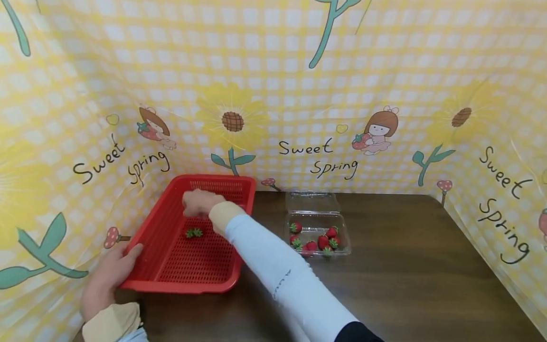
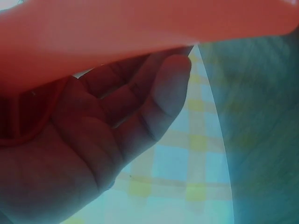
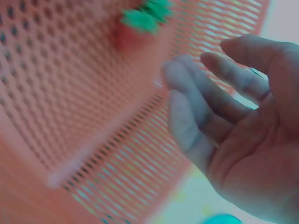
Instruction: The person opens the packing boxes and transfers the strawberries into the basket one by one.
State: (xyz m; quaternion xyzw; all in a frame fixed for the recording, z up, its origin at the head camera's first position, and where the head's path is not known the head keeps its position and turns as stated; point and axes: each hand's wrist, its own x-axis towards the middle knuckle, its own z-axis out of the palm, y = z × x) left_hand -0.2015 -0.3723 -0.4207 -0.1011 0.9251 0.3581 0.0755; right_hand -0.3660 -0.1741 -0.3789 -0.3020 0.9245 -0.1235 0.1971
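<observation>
A red plastic basket point(image 1: 201, 288) with slotted walls stands tilted at the left of the table. My left hand point(image 1: 112, 270) holds its near left rim, the thumb over the top edge; in the left wrist view the fingers point(image 2: 170, 88) curl beneath the rim. Over the far part of the basket is my right hand point(image 1: 201, 202), and the right wrist view shows its fingers loosely bent with nothing between them. Strawberries point(image 3: 131, 37) with green leaf caps lie on the basket floor, apart from that hand; their exact number is hard to tell.
Right of the basket, a clear plastic clamshell box point(image 1: 345, 237) lies with its lid point(image 1: 314, 203) folded back. Several strawberries point(image 1: 323, 242) are inside it. A yellow checked cloth point(image 1: 273, 95) hangs behind and beside the dark wooden table point(image 1: 406, 266).
</observation>
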